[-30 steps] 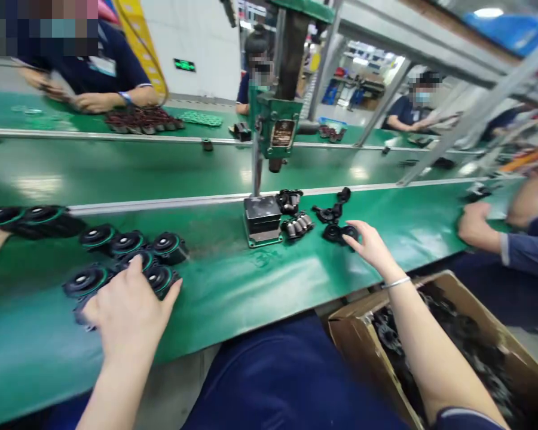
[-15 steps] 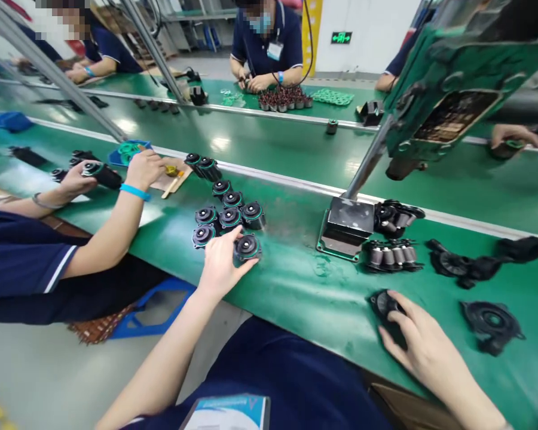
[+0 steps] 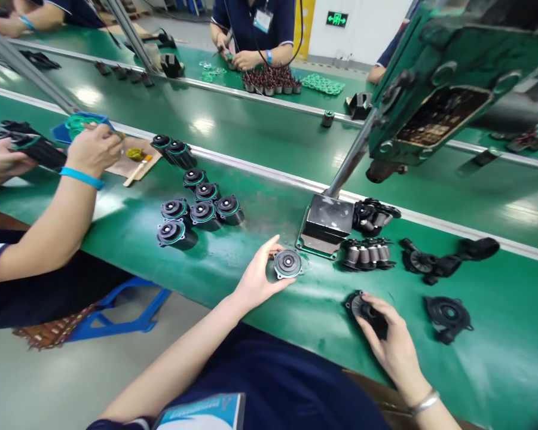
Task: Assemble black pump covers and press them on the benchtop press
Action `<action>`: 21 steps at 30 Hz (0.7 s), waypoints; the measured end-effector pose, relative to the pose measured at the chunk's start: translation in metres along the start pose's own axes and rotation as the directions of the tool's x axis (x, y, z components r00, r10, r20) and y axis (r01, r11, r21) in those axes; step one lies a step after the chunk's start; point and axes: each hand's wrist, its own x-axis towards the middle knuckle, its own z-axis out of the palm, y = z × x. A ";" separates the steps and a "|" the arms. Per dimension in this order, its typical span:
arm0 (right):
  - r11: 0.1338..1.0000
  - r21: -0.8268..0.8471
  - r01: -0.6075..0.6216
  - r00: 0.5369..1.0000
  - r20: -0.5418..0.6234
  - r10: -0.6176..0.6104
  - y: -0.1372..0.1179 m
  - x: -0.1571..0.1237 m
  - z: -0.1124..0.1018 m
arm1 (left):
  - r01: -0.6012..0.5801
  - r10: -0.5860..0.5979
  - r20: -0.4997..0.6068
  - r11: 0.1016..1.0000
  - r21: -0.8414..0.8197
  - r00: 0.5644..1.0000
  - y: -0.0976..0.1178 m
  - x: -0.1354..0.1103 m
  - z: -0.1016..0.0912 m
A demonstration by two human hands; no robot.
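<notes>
My left hand (image 3: 260,276) grips a round black motor housing (image 3: 287,263) with a green sealing ring round its top, thumb and fingers on opposite sides. It is held over the bench, short of the press base. To the right, my right hand (image 3: 392,337) has its fingers and thumb round a black pump cover (image 3: 362,306), partly hidden by the hand. Another black pump cover (image 3: 448,316) lies to the right of that hand. Several similar motor housings (image 3: 205,212) with green rings stand in a group on the bench to the left.
A green press (image 3: 434,101) on a steel post rises from a black block (image 3: 329,215). Beside it lie rows of small grey-and-black rotor parts (image 3: 368,255). At left a co-worker's hand (image 3: 92,152) is by a blue tray (image 3: 61,132); a brush (image 3: 138,170) lies on cardboard.
My left hand has carried the motor housing rightward, away from the group, toward the press. My right hand keeps its hold on the pump cover. The view has shifted.
</notes>
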 end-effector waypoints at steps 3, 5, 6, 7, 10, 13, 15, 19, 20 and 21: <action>0.995 -0.043 -0.086 0.996 0.018 0.086 -0.002 0.007 -0.001 | 0.013 -0.004 -0.056 0.988 0.157 0.998 0.005 -0.003 0.016; 0.994 -0.032 -0.109 0.993 0.037 0.110 -0.003 0.012 0.000 | -0.030 0.030 0.003 0.989 0.142 1.000 0.006 -0.004 0.020; 0.992 -0.018 -0.125 0.991 0.049 0.125 -0.003 0.015 0.000 | -0.051 0.047 0.048 0.994 0.096 0.998 0.005 -0.004 0.021; 0.989 -0.003 -0.147 0.987 0.066 0.147 -0.003 0.017 0.000 | -0.059 0.055 0.093 0.997 0.041 0.994 0.004 -0.003 0.020; 0.969 0.061 -0.239 0.961 0.154 0.228 0.000 0.027 -0.007 | -0.007 0.022 0.212 0.998 -0.068 0.977 0.001 0.003 0.015; 0.914 0.174 -0.367 0.918 0.228 0.325 0.000 0.045 -0.025 | 0.023 0.009 0.293 0.994 -0.104 0.956 0.001 0.007 0.014; 0.865 0.235 -0.444 0.892 0.207 0.402 -0.008 0.064 -0.037 | 0.012 0.038 0.316 0.988 -0.155 0.948 0.002 0.007 0.017; 0.885 0.249 -0.393 0.917 0.171 0.359 -0.045 0.104 -0.040 | -0.015 0.084 0.295 0.973 -0.230 0.952 0.006 0.001 0.024; 0.914 0.238 -0.329 0.939 0.185 0.290 -0.055 0.112 -0.036 | -0.019 0.087 0.289 0.973 -0.232 0.953 0.007 -0.001 0.024; 0.941 0.226 -0.250 0.958 0.195 0.208 -0.064 0.118 -0.030 | -0.023 0.089 0.285 0.974 -0.227 0.954 0.007 -0.002 0.024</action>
